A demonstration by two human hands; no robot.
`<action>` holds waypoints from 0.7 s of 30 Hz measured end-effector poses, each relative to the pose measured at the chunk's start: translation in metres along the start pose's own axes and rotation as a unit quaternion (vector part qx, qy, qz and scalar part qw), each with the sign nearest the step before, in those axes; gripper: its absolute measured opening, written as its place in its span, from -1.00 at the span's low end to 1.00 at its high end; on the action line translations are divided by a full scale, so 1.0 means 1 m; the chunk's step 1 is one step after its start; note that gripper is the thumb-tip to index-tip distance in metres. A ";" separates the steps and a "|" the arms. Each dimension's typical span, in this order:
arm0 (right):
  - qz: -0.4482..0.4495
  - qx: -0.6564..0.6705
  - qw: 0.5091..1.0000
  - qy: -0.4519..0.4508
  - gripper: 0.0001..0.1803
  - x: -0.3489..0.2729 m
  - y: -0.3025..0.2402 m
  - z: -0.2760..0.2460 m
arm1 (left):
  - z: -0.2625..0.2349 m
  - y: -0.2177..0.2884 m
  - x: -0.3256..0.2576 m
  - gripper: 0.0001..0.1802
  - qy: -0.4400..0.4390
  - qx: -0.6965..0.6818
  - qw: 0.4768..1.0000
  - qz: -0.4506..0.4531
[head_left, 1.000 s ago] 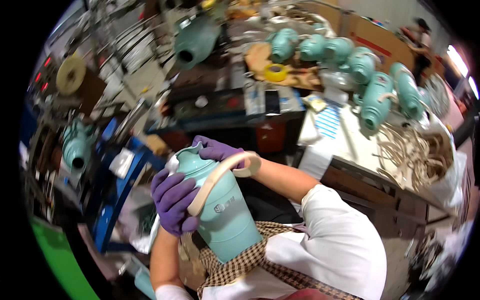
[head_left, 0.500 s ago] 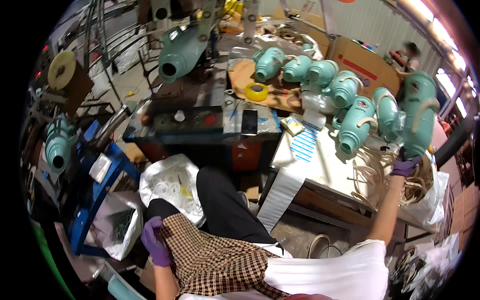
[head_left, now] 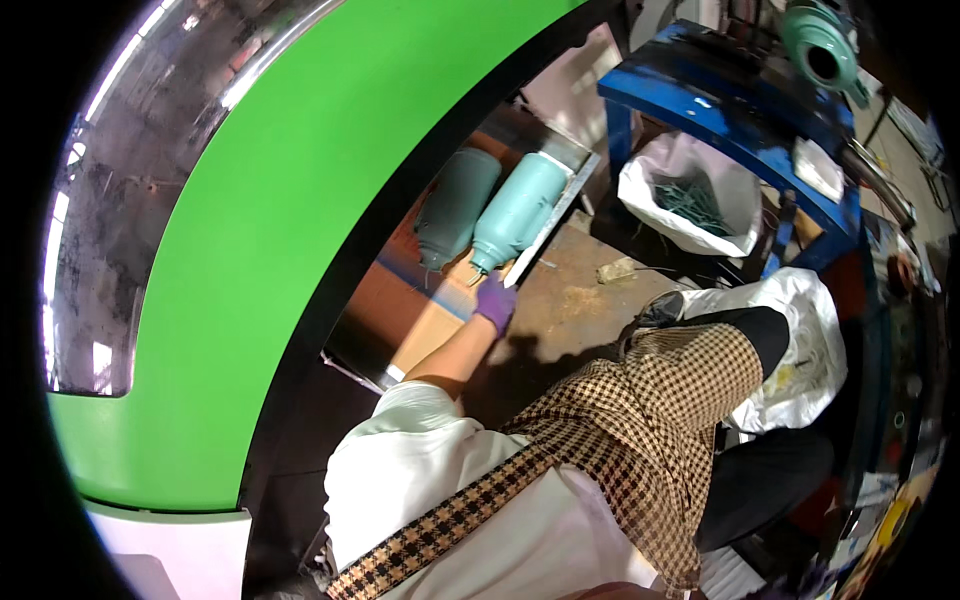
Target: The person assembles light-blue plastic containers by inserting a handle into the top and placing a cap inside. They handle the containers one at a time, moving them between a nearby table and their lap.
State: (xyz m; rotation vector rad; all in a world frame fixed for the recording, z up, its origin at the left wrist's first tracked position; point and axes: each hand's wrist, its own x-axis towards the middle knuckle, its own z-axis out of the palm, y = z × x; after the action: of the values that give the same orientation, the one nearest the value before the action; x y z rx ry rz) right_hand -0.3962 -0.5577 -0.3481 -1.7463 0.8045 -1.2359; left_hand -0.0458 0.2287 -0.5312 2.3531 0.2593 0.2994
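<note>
My left hand (head_left: pixel 495 303), in a purple glove, is stretched out at the mouth end of a teal thermos flask body (head_left: pixel 522 208). Its fingers look apart, just below the stub at that body's neck; whether they touch it is unclear. A second, darker teal flask body (head_left: pixel 458 205) lies beside the first, behind what looks like the green machine's dark edge. Both rest in a low chute or tray with a pale rim (head_left: pixel 553 222). At the lower right edge, my right hand (head_left: pixel 800 582) shows only as a dark, blurred purple glove, its fingers unreadable.
A large green machine panel (head_left: pixel 310 150) fills the left. A blue metal bench (head_left: pixel 720 115) stands at upper right, with another teal flask body (head_left: pixel 822 50) above it. White sacks (head_left: pixel 655 180) sit below the bench and by my knee. A small block (head_left: pixel 615 270) lies on the floor.
My view has swung far to the left, from the bench of flasks to the green machine. My left hand has gone from my lap to the flask bodies; my right hand is now at the picture's edge.
</note>
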 end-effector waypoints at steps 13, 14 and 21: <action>-0.075 0.042 0.924 -0.374 -0.81 -0.102 -0.161 0.200 | 0.005 -0.115 0.134 -0.39 -0.096 -0.580 0.733 -0.342; -0.058 0.053 0.914 -0.399 -0.82 -0.104 -0.163 0.196 | 0.011 -0.115 0.147 -0.35 -0.082 -0.351 0.918 -0.167; -0.041 0.030 0.924 -0.380 -0.82 -0.119 -0.162 0.185 | -0.030 0.043 0.177 -0.42 0.280 -0.021 0.947 -0.159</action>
State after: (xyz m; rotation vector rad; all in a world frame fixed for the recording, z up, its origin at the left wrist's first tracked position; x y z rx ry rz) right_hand -0.2514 -0.3352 -0.2854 -2.0021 0.2283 -0.5239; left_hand 0.1183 0.2662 -0.4553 2.0932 0.8830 0.8007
